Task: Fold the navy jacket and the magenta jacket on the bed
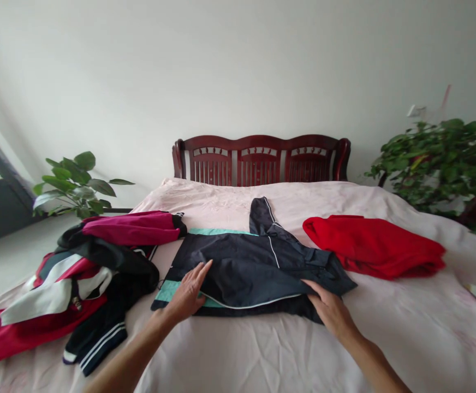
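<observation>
- So far, the navy track jacket (246,267) with mint-green panels and white piping lies spread on the pale pink bedspread (238,360) of the bed, at its middle, with its near part doubled over.
- Done: the white-piped edge of that fold runs across the near side of the jacket, and a mint-green panel shows beneath it at the left.
- Left undone: 1 dark sleeve (260,218) sticks straight out toward the dark red wooden headboard (260,158), not turned in.
- Left hand (186,295): released, palm down and fingers spread flat on the fold, clenching nothing.
- Right hand (332,311): open-looking, with its fingers at the fold's right end; from this angle I cannot tell whether the grip pinches the cloth or only rests on it.
- Arms: 2 bare forearms reach in from the bottom corners, angling inward, with both wrists low near the jacket's near edge.
- Beside the left hand: a rumpled heap of crimson, white and black clothes (78,284) sits just off the jacket, with a striped dark cuff (94,344) trailing from it.
- Off to the right: a smooth red garment (373,245) lies in a loose bundle, well clear of the right hand.
- Behind the bed: 2 leafy potted plants (74,183) (438,164) stand on either side.
</observation>
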`<state>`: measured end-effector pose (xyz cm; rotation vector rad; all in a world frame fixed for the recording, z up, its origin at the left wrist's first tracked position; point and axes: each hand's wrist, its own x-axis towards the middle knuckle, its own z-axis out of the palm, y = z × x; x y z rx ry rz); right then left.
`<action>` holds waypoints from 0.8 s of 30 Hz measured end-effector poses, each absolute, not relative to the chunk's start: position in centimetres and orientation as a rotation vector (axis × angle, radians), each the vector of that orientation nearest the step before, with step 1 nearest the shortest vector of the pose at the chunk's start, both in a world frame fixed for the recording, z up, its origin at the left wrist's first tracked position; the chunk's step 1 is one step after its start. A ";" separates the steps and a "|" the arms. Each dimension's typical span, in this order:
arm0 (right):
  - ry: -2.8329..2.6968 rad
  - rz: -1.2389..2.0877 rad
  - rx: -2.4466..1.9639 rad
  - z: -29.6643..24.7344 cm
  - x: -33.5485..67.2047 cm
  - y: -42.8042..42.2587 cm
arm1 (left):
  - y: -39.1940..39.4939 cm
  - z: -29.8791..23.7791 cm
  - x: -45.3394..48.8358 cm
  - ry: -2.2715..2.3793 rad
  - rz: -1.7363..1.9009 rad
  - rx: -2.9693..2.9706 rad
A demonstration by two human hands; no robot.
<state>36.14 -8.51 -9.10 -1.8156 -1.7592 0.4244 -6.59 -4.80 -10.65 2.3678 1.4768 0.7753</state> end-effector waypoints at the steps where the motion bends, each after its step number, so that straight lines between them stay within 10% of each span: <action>1: -1.719 0.482 -1.811 -9.4 36.5 -8.0 | -4.2 -10.5 -6.4 1.495 0.730 2.423; 15: -1.866 0.305 -1.957 -10.5 37.7 -7.3 | -1.2 -1.4 -11.5 1.753 1.226 2.272; 24: -1.998 0.522 -1.791 -11.1 39.4 -6.6 | -6.6 -5.1 -14.9 1.644 0.552 2.629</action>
